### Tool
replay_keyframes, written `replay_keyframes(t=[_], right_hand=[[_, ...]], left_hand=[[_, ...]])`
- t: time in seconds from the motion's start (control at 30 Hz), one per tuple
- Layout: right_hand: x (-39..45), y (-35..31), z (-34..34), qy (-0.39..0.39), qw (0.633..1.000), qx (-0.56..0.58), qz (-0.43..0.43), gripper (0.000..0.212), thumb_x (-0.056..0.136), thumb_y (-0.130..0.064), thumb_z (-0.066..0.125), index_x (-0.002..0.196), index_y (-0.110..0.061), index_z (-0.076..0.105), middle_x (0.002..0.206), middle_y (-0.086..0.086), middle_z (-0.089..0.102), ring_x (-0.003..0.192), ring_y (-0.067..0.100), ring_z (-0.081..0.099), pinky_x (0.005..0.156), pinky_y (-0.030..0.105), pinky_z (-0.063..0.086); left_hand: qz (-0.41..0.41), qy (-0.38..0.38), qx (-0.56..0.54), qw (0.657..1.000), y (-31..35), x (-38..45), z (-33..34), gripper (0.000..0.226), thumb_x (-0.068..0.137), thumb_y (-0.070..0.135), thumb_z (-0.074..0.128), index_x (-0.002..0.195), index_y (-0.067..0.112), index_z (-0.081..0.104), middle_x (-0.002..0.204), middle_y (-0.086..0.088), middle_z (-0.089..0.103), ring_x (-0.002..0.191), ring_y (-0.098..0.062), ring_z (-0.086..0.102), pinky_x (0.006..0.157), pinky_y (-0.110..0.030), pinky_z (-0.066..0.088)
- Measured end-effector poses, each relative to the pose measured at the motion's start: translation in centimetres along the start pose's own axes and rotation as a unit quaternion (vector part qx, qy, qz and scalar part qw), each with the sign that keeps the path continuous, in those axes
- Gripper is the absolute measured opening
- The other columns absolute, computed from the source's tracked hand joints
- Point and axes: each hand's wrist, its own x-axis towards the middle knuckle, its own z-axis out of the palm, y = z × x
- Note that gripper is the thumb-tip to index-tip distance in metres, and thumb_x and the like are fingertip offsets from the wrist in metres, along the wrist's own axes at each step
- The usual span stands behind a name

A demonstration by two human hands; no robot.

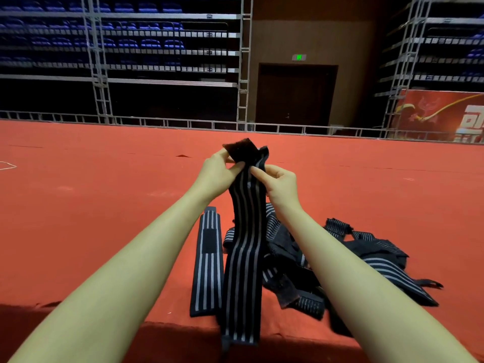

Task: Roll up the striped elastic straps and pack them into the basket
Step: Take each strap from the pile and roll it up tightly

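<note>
Closest to us, our two forearms reach out over the near edge of the red carpeted platform (78,218). Between them the held strap (243,258) hangs from our hands all the way to that edge, its grey stripes facing us.

Our left hand (217,174) pinches the strap's top at the dark fuzzy fastening patch (242,150), which folds over above the fingers. Our right hand (281,184) pinches the opposite edge just below it, thumb and forefinger closed on the cloth. We judge that we hold it high so that the strap hangs straight and untwisted, and that the patch end is where the roll will begin; no turn has been made yet.

One flat strap (207,260) lies straight on the carpet just left of the hanging one. A tangled pile of straps (327,263) lies to the right, partly behind our right forearm, all unrolled. We see no basket in this view.

As for writing, a small green sign (298,57) glows above the dark door (296,95), too small to read. A red banner (445,113) at the far right carries large pale characters, cut off by the frame edge, and we cannot make them out. We find no brand mark on the straps.
</note>
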Motion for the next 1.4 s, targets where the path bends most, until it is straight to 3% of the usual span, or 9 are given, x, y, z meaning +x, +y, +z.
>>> replay_keyframes(t=[0.13,0.23,0.43,0.53,0.63,0.8,0.97,1.2,1.4], right_hand=[[-0.2,0.1,-0.5,0.044,0.999,0.025,0.007,0.008,0.087,-0.01,0.068,0.081,-0.006,0.071,0.067,-0.002,0.07,0.062,0.008,0.062,0.059,0.021,0.049],[-0.3,0.1,-1.1,0.056,0.998,0.024,0.02,0.011,0.087,-0.014,0.068,0.081,-0.007,0.073,0.068,0.001,0.072,0.063,0.011,0.064,0.059,0.023,0.05],[-0.9,1.5,-1.6,0.078,0.996,0.015,0.038,0.028,0.088,-0.02,0.068,0.079,0.007,0.065,0.067,0.005,0.064,0.065,0.013,0.058,0.058,0.026,0.046],[-1.9,2.8,-1.7,0.036,0.997,-0.029,0.059,0.014,0.088,-0.018,0.068,0.09,-0.004,0.066,0.073,-0.002,0.064,0.062,-0.001,0.059,0.058,0.016,0.045],[-3.5,4.9,-1.9,-0.026,0.99,-0.098,0.102,0.011,0.086,-0.007,0.068,0.096,-0.007,0.064,0.073,-0.004,0.06,0.054,-0.008,0.054,0.053,0.009,0.041],[-5.5,6.7,-1.7,-0.091,0.973,-0.13,0.165,0.003,0.088,-0.007,0.066,0.086,-0.006,0.063,0.074,0.007,0.059,0.05,0.007,0.047,0.049,0.021,0.041],[-5.5,4.5,-0.6,-0.076,0.98,-0.127,0.136,0.009,0.092,-0.008,0.061,0.083,-0.008,0.06,0.06,-0.003,0.055,0.038,-0.002,0.047,0.039,0.017,0.036],[-6.4,1.7,0.9,-0.088,0.984,-0.098,0.116,0.008,0.092,-0.008,0.061,0.093,-0.001,0.061,0.063,0.006,0.056,0.036,0.003,0.046,0.036,0.017,0.036],[-7.6,0.1,2.5,-0.124,0.986,-0.066,0.093,0.004,0.092,-0.006,0.06,0.088,-0.004,0.058,0.048,-0.008,0.056,0.036,0.004,0.046,0.037,0.018,0.038]], left_hand=[[0.002,-0.077,-0.026,0.997,-1.1,-0.7,0.8,0.022,0.089,0.021,0.064,0.11,0.023,0.061,0.106,0.002,0.067,0.105,-0.015,0.062,0.094,-0.039,0.048],[-0.014,-0.095,-0.056,0.994,-1.2,-1.1,1.5,0.032,0.082,0.018,0.072,0.11,0.027,0.06,0.103,0.003,0.066,0.103,-0.014,0.062,0.089,-0.034,0.048],[-0.012,-0.007,-0.01,1.0,-1.2,-1.3,3.3,0.01,0.081,0.011,0.071,0.088,0.016,0.068,0.08,-0.005,0.068,0.074,-0.015,0.063,0.065,-0.018,0.05],[-0.013,0.049,0.016,0.999,-1.8,-1.4,3.8,0.005,0.082,0.01,0.069,0.086,0.013,0.07,0.078,-0.002,0.066,0.073,-0.012,0.059,0.056,-0.003,0.038],[-0.016,0.085,0.02,0.996,-2.3,-1.5,3.4,0.003,0.084,0.013,0.067,0.086,0.016,0.068,0.077,0.003,0.062,0.076,-0.012,0.058,0.063,-0.012,0.038],[0.005,0.11,0.057,0.992,-2.6,-1.5,2.1,0.004,0.088,0.014,0.065,0.091,0.013,0.067,0.078,0.002,0.06,0.077,-0.019,0.058,0.067,-0.024,0.044],[0.051,0.123,0.118,0.984,-2.4,-1.9,1.3,0.009,0.09,0.013,0.06,0.097,0.013,0.065,0.093,-0.004,0.065,0.089,-0.023,0.06,0.076,-0.031,0.048],[0.085,0.142,0.167,0.972,-0.3,-2.9,-0.9,0.014,0.092,0.015,0.055,0.103,0.013,0.064,0.105,-0.005,0.065,0.098,-0.023,0.058,0.076,-0.032,0.045],[0.084,0.148,0.179,0.969,0.3,-4.4,-2.7,0.015,0.092,0.015,0.055,0.103,0.013,0.064,0.105,-0.006,0.065,0.1,-0.025,0.059,0.082,-0.039,0.049]])
